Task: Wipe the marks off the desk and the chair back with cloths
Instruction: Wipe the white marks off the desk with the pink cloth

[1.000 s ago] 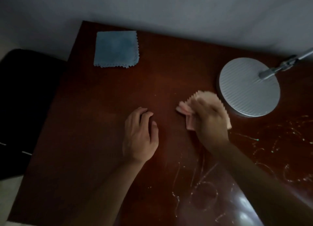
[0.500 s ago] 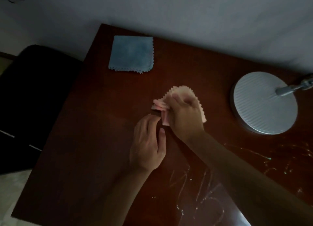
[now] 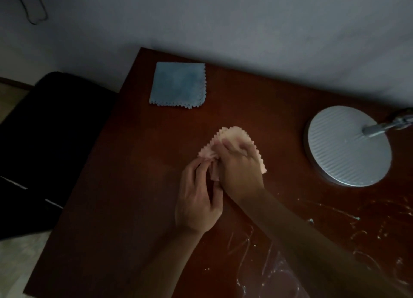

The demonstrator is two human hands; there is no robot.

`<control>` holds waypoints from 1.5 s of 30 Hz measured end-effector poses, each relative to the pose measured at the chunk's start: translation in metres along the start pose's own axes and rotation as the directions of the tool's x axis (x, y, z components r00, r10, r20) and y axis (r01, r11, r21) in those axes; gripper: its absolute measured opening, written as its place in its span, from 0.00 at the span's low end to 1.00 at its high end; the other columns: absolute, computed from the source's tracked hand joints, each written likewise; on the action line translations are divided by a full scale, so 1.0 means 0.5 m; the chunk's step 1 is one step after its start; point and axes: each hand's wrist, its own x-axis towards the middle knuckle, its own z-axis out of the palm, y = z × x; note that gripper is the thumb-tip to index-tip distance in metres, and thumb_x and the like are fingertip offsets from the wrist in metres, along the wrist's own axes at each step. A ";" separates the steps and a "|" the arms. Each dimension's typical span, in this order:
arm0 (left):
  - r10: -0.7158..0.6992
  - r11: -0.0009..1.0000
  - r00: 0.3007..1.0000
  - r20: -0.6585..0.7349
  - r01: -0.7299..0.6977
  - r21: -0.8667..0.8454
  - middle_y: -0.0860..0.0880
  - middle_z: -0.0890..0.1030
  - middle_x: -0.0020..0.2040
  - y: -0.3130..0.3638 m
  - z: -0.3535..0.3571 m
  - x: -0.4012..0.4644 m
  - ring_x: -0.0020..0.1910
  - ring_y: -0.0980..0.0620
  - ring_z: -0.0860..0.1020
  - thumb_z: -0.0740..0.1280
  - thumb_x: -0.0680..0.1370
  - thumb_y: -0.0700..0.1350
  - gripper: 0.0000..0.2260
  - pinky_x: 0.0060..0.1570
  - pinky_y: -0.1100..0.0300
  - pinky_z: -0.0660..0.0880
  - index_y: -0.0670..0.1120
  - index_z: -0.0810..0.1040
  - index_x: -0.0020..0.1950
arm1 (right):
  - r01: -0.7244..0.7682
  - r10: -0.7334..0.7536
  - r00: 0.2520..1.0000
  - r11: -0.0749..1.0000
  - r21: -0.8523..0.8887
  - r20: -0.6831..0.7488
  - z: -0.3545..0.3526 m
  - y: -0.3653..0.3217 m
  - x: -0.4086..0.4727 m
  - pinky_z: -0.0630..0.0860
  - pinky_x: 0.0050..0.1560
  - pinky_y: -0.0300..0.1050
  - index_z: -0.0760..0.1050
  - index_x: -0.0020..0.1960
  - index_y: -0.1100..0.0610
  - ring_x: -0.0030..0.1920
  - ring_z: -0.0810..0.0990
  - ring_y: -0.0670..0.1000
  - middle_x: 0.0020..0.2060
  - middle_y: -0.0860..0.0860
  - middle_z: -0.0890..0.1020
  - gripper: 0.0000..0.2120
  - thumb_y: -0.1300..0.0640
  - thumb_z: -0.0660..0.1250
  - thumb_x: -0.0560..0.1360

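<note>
Both hands work the pink cloth (image 3: 232, 150) mid-desk (image 3: 134, 186) — right hand (image 3: 240, 172) gripping it, left hand (image 3: 199, 197) pinching its edge. Looks like bunching before wiping; next, the marks (image 3: 335, 219) nearby.

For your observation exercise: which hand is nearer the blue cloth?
Left. The left hand lies below the blue cloth; the right hand, gripping the pink cloth, is farther right.

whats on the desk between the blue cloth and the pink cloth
Nothing: in the head view only bare desk lies between the folded blue cloth and the pink cloth, which the right hand holds.
</note>
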 end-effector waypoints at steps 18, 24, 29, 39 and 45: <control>0.017 0.999 0.996 0.088 -0.019 0.025 0.48 0.74 0.63 -0.004 -0.029 -0.021 0.66 0.52 0.69 0.63 0.73 0.47 0.17 0.66 0.66 0.62 0.44 0.78 0.60 | -0.078 0.073 0.989 0.996 0.036 0.128 -0.008 0.117 -0.040 0.60 0.71 0.56 0.69 0.73 0.55 0.75 0.64 0.52 0.73 0.52 0.70 0.29 0.46 0.46 0.78; 0.040 0.999 0.994 0.103 -0.042 0.023 0.47 0.75 0.62 -0.011 -0.044 -0.054 0.66 0.52 0.70 0.63 0.74 0.46 0.16 0.69 0.71 0.57 0.43 0.79 0.59 | -0.137 0.142 0.985 0.989 -0.053 0.095 -0.034 0.183 -0.066 0.67 0.65 0.56 0.74 0.69 0.53 0.70 0.71 0.52 0.68 0.52 0.76 0.28 0.46 0.47 0.76; 0.043 0.999 0.996 0.075 -0.044 0.013 0.47 0.75 0.62 -0.013 -0.043 -0.052 0.66 0.51 0.71 0.63 0.74 0.47 0.16 0.67 0.63 0.65 0.43 0.79 0.59 | -0.076 0.080 0.990 0.996 -0.040 0.119 -0.023 0.098 -0.043 0.69 0.65 0.59 0.75 0.67 0.56 0.69 0.73 0.56 0.67 0.53 0.76 0.27 0.49 0.48 0.76; 0.048 0.997 0.998 0.029 -0.046 -0.058 0.47 0.76 0.60 -0.007 -0.042 -0.046 0.62 0.52 0.72 0.62 0.77 0.47 0.14 0.63 0.68 0.65 0.44 0.77 0.59 | 0.059 -0.051 0.987 0.997 -0.044 0.155 0.001 0.019 0.053 0.69 0.64 0.58 0.76 0.66 0.54 0.67 0.74 0.54 0.66 0.52 0.77 0.19 0.57 0.61 0.76; -0.007 0.994 0.993 -0.118 -0.006 -0.113 0.49 0.75 0.52 -0.024 -0.044 -0.048 0.52 0.53 0.74 0.62 0.78 0.44 0.08 0.54 0.66 0.69 0.42 0.78 0.50 | 0.138 -0.132 0.972 0.990 -0.018 0.194 0.002 -0.013 -0.080 0.66 0.68 0.56 0.74 0.68 0.53 0.70 0.72 0.52 0.68 0.50 0.76 0.24 0.52 0.51 0.76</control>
